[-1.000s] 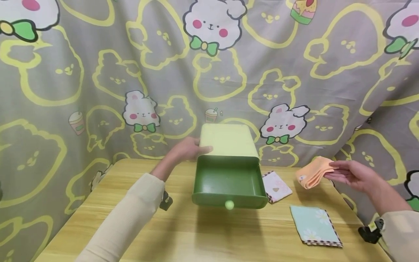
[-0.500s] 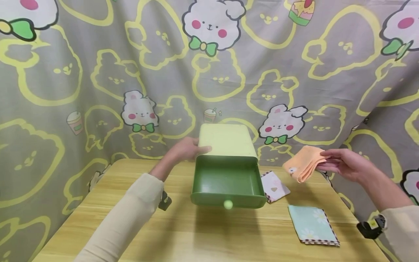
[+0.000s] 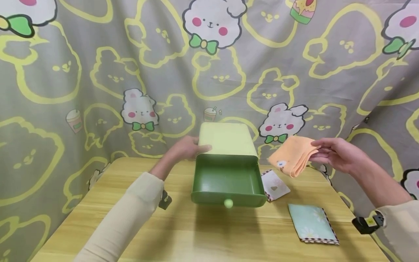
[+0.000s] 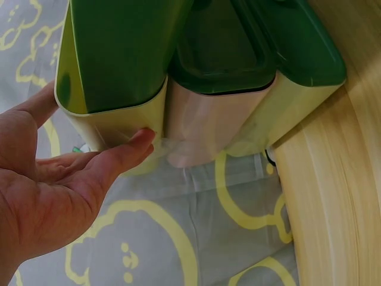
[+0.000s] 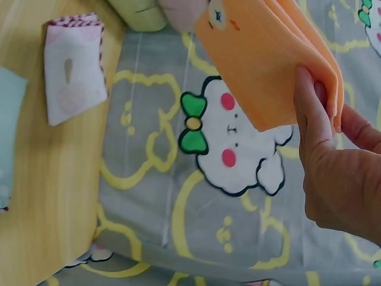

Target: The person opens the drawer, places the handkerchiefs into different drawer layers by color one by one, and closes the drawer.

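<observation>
A tiered drawer unit (image 3: 226, 136) with a pale yellow top stands at the back of the table. Its green top drawer (image 3: 226, 201) is pulled out, with a bare interior and a round knob. My left hand (image 3: 187, 148) rests at the unit's upper left edge, thumb over the top and fingers against the side. The left wrist view shows a pink tier (image 4: 205, 122) below it. A folded orange towel (image 3: 289, 154) with a small animal face is pinched between the thumb and fingers of my right hand (image 3: 338, 154), in the air right of the drawer.
On the table (image 3: 163, 233) lie a folded white and pink handkerchief (image 3: 275, 185), right of the unit, and a mint one with daisies (image 3: 312, 222), nearer the front right. Behind the table hangs a patterned grey curtain (image 3: 176, 80).
My right hand has carried the orange towel up and left, closer to the drawer unit. The left hand, the drawer and the two handkerchiefs have stayed in place.
</observation>
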A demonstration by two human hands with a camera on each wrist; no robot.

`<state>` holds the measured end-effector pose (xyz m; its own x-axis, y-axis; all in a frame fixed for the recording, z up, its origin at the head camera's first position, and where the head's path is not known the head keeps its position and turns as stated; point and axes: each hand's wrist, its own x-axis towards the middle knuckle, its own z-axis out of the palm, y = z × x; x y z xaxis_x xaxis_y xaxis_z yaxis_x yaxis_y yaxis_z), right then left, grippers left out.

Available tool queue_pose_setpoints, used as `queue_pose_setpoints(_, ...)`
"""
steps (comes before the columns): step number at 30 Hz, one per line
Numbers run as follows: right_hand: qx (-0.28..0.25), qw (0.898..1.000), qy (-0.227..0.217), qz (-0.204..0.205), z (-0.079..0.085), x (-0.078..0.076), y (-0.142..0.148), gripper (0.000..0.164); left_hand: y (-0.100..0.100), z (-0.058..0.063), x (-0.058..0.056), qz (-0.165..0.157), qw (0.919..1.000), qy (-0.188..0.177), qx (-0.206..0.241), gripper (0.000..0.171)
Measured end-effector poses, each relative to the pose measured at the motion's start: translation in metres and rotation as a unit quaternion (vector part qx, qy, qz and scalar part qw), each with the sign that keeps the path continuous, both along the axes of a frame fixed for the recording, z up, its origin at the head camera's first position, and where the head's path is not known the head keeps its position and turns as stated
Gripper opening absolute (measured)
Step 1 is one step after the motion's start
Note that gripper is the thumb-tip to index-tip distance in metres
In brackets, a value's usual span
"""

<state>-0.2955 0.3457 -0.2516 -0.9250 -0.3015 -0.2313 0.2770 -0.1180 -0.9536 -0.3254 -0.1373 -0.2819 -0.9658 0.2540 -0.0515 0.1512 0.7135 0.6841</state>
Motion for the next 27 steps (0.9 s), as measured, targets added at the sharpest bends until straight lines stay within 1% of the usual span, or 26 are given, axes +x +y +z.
queue_pose_setpoints(3,0.005,1.000,0.010,-0.001,0.008,0.003,-0.007,0.039,0.001,0.001,-0.001,0.000,1.0000,0.000,0.002,0.054)
queue_pose_setpoints(10,0.001,1.000,0.016,-0.012,0.030,0.010,-0.022,0.031,0.001,0.002,-0.001,0.001,1.0000,-0.009,0.002,0.054)
queue_pose_setpoints(15,-0.012,1.000,0.021,-0.005,0.044,0.014,-0.028,0.031,0.001,0.003,-0.001,0.001,0.9999,-0.006,-0.009,0.056)
queue_pose_setpoints(22,-0.019,0.999,0.048,0.013,0.057,0.019,-0.037,0.032,0.000,0.001,-0.002,-0.004,0.9999,-0.002,-0.016,0.061)
queue_pose_setpoints(27,-0.002,0.996,0.078,0.042,0.061,0.023,-0.048,0.029,0.001,0.003,0.000,-0.003,0.9998,-0.005,-0.017,0.064)
